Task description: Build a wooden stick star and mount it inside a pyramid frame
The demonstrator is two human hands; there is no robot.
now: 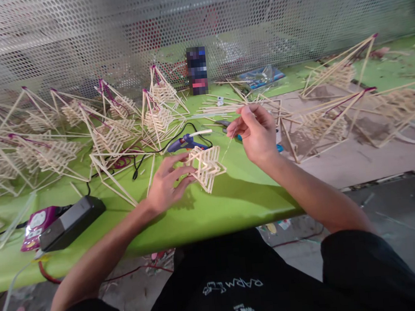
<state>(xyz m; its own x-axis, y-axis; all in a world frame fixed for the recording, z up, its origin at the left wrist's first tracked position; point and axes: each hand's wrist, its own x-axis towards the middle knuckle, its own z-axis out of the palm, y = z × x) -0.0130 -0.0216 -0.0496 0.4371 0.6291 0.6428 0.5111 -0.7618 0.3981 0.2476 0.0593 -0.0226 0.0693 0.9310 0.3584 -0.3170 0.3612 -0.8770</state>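
My left hand [166, 183] grips a small stack of glued wooden sticks [208, 167], holding it tilted just above the green table [219, 207]. My right hand [254, 134] is raised to the right of the stack, its thumb and fingers pinched together; a thin pale strand [228, 149] runs from the pinch down to the stack. A blue glue gun [184, 143] lies on the table just behind the stack, with its black cord trailing left.
Several finished stick pyramids [111, 135] crowd the left and back of the table, and larger ones [336, 96] lie on the brown board at right. A black box [71, 223] and a pink packet [35, 226] sit front left. A perforated metal screen [73, 36] closes the back.
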